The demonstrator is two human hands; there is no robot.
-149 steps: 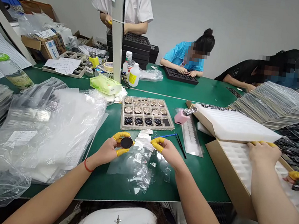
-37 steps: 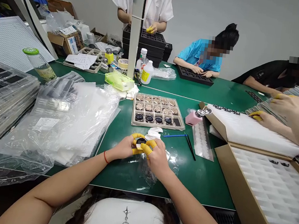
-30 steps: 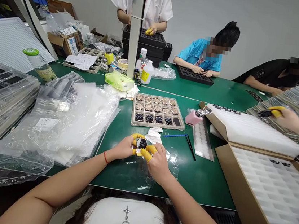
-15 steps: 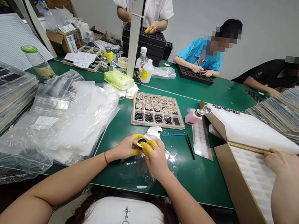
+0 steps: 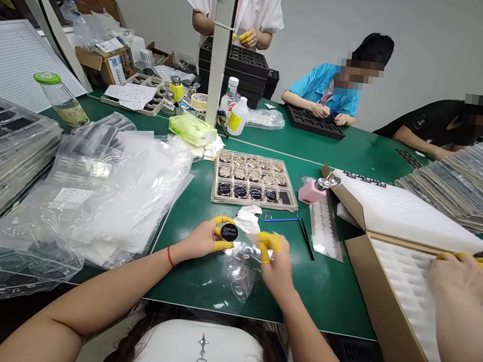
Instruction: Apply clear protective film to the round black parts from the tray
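My left hand (image 5: 204,239), in yellow finger cots, holds a round black disc (image 5: 229,232) with fine white print by its edge, face up. To the right of it, my right hand (image 5: 278,262) pinches a small clear piece of film (image 5: 254,239) between thumb and forefinger, apart from the disc. Crumpled clear plastic (image 5: 242,275) lies on the table beneath. A white tissue (image 5: 248,219) is just beyond the hands. Behind it sits a clear tray (image 5: 253,202) with rows of round pieces, gold-toned ones at the back and black ones in front.
A pink bottle (image 5: 312,191), a blue stick (image 5: 281,219) and black tweezers (image 5: 305,238) lie right of centre. Plastic bags (image 5: 126,190) cover the left. At the right, another person's hand (image 5: 463,276) reaches over an open foam-lined box (image 5: 374,297).
My right hand has moved right, away from the disc, with the film in its fingers. The disc now faces up in my left hand. The neighbour's hand has shifted over the box.
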